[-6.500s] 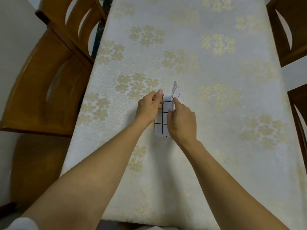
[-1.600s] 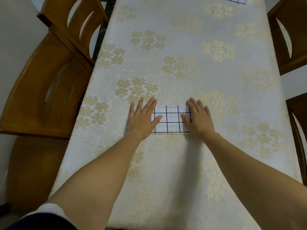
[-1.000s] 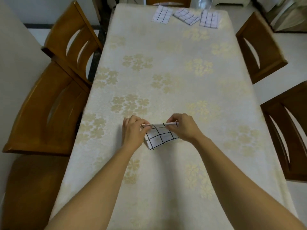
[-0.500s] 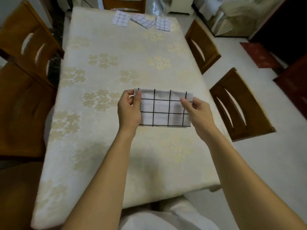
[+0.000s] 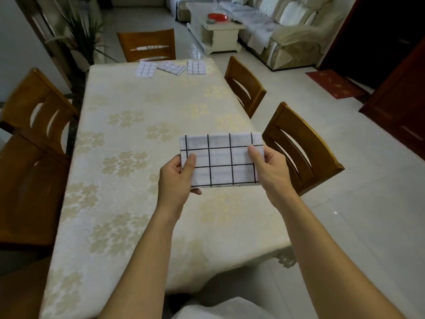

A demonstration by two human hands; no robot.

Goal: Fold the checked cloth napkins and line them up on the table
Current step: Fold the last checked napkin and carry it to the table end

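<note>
Folded checked napkin (image 5: 220,160) is held off the table (image 5: 128,180), above its near half at the right-hand edge. Long axis is set left-right, across the table's width; the gridded face is turned up, tilted toward the camera. The left short end is pinched by the left hand (image 5: 177,178), thumb on top, fingers curled beneath. The right short end is clamped the same way by the right hand (image 5: 270,168). Three more folded napkins (image 5: 172,67) are laid side by side at the table's far end, the middle one skewed.
</note>
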